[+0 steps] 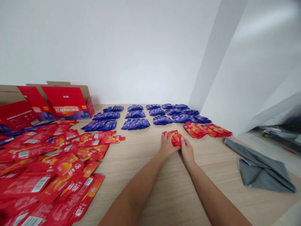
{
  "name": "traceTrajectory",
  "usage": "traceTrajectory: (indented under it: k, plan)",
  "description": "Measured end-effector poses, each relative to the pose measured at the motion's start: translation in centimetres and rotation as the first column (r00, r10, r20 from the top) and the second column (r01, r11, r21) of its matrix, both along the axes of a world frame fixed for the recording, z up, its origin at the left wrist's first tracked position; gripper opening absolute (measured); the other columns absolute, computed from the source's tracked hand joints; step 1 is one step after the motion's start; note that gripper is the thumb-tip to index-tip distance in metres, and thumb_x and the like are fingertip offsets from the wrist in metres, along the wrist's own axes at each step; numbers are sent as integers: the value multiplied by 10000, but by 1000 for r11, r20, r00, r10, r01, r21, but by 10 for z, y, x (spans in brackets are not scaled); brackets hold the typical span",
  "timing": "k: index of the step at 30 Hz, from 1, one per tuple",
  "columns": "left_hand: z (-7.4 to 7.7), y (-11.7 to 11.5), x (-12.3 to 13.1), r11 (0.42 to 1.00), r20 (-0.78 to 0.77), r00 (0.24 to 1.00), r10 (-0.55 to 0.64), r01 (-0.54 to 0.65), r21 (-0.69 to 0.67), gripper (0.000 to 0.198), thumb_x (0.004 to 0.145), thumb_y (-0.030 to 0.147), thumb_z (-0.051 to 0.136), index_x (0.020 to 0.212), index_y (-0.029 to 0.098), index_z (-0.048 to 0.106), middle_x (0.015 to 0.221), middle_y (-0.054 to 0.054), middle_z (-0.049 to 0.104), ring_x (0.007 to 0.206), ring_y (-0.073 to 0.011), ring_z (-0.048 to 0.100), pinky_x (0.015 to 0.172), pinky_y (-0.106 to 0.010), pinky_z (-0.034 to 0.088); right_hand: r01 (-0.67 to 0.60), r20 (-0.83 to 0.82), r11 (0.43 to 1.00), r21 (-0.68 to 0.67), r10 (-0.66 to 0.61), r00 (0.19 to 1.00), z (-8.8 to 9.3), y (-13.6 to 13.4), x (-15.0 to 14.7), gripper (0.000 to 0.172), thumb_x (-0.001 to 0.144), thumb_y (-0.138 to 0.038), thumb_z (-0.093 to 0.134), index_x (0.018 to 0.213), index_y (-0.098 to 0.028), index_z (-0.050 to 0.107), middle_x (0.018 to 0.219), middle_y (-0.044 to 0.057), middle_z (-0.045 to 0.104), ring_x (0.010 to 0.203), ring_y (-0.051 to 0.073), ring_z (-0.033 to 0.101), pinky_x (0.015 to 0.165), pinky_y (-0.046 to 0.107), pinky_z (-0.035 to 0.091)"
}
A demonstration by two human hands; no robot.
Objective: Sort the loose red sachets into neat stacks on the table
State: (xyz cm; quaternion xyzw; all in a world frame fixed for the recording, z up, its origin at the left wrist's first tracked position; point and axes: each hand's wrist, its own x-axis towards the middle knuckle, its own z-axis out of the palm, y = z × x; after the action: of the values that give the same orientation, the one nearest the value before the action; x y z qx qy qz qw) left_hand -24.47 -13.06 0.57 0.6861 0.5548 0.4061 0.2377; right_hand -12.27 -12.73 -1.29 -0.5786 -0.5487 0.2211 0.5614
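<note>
The person is leaning over the pale wood-grain surface (150,175) with both arms stretched forward. The left hand (167,145) and right hand (187,150) are closing in on a small bundle of red foil sachets (176,138) from either side. The fingers are pinching its edges as if squaring it up. The bundle is sitting on the surface, touching both hands.

Just beyond the bundle, rows of tidy stacks of dark blue foil sachets (136,124) are lying side by side, so the blue ones look dealt with. Just to the right of the bundle, a few fanned stacks of red-and-orange sachets (198,130) are lying in a short line. From that I am judging that the red lot is only just begun.

Well to the left of the bundle and nearer the person, a big loose heap of red sachets (47,169) is sprawling across the surface, unsorted. It is far larger than the red stacks, so most of the red work seems to be left.

Beyond that heap, far left of the bundle, opened red printed cardboard boxes (67,102) are standing against the white wall. Well to the right of the bundle, a crumpled grey cloth (261,171) is lying near the edge of the surface.
</note>
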Motion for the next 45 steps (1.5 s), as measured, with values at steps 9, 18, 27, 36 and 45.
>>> traceTrajectory:
  k: [9,18,27,36,45]
  plan:
    - [-11,27,-6,999,41,998,-46,46,-4,993,481,325,824,1363,182,392,1533,-148,227,1413,-372,164,1149,-512,169,34,124,998,-48,-27,992,16,33,10,507,820,-552,364,913,-169,682,1004,147,700,965,274,601,916,412,416]
    - [-12,42,-10,997,3,997,-77,77,-1,941,581,289,729,1396,124,289,1534,-191,205,1425,-376,120,1149,-552,135,6,10,1000,10,-6,1000,9,47,11,521,815,-487,352,1024,-136,676,1150,135,664,1107,239,557,1022,399,365]
    - [-11,52,-24,991,144,986,-88,102,-92,803,580,112,615,1355,136,403,1467,-141,380,1367,-311,322,1152,-448,235,15,-141,999,43,-9,990,0,50,17,534,686,-305,340,1066,-120,668,1144,103,670,1139,233,549,1027,407,371]
    - [-14,49,-24,993,108,990,-95,101,-56,755,571,36,509,1318,132,470,1471,-131,378,1385,-285,299,1170,-448,204,9,-118,998,58,-2,993,7,44,15,523,607,-238,377,1002,-143,706,1039,77,710,1122,257,552,1056,443,332]
    - [-12,36,-18,994,9,994,-111,111,0,858,535,84,529,1375,132,363,1505,-138,320,1409,-318,224,1170,-507,141,-39,-31,996,81,42,999,9,43,12,483,657,-238,384,1016,-165,698,1087,71,694,1135,228,543,1067,418,338]
